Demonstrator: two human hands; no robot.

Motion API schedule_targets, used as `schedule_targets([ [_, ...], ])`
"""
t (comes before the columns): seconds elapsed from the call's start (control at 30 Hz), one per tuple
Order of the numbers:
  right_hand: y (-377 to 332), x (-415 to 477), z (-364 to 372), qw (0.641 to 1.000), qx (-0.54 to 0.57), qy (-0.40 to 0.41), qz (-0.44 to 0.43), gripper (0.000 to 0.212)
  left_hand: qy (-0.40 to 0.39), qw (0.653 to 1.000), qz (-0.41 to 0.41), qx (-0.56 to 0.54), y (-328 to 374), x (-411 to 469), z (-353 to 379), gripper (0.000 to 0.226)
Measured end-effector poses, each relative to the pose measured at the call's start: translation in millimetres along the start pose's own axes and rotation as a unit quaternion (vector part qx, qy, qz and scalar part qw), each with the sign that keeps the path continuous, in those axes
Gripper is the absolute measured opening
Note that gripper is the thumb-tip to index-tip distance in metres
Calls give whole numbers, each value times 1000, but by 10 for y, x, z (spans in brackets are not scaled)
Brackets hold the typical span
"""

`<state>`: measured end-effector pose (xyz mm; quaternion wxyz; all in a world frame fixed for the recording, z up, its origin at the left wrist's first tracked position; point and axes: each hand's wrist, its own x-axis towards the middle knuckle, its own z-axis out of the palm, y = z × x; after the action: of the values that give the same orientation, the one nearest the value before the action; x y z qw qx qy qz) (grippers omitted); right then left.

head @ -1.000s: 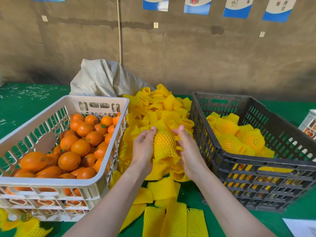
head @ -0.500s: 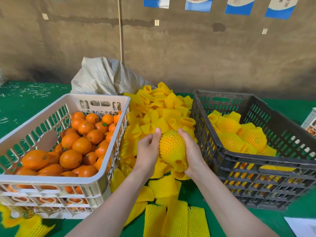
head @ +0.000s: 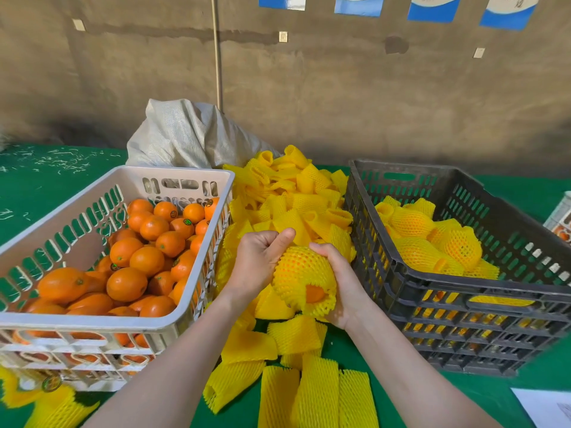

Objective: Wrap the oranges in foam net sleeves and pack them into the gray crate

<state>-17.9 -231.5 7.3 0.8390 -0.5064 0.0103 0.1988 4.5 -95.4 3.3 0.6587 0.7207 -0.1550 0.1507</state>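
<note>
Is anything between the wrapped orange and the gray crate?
Nothing loose. The left hand and right hand hold the orange beside the crate; only its side wall stands between, so it must go over the rim.

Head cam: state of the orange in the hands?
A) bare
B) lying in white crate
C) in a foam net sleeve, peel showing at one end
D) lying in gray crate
C: left hand and right hand grip the sleeved orange, peel visible at its near opening.

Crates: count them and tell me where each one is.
2. White crate on the left, holding bare oranges; gray crate on the right, holding sleeved ones. A cut-off object at the right edge may be another.
</note>
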Motion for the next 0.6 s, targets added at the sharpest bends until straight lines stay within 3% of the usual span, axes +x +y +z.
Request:
schedule_targets([
  [0.13,-1,-10,8,1000,-4,-22,-5,15,-38,999,-4,-28,-8,21,-24,46],
  [0.2,1,-11,11,1000,-7,-29,-3,21,-46,998,-7,-36,-17,22,-31,45],
  [0.27,1,-21,34,999,-27,-27,-11,14,-28,999,-9,-43,-23,11,-8,45],
  [0.33,19,10,33,994,-83,7,-67,22,29,997,-54,-39,-33,13,6,45],
  [0.4,31,55,24,966,-186,72,-167,32,33,973,-217,-73,-1,19,-16,49],
  [0.47,38,64,23,917,-279,106,-264,38,-45,905,-386,-174,45,-16,-27,55],
  [0.53,67,66,10,864,-361,134,-323,37,-70,879,-413,-227,77,-49,6,59],
  [0.6,117,76,-8,810,-408,170,-386,40,-62,887,-397,-229,94,-65,64,66],
])
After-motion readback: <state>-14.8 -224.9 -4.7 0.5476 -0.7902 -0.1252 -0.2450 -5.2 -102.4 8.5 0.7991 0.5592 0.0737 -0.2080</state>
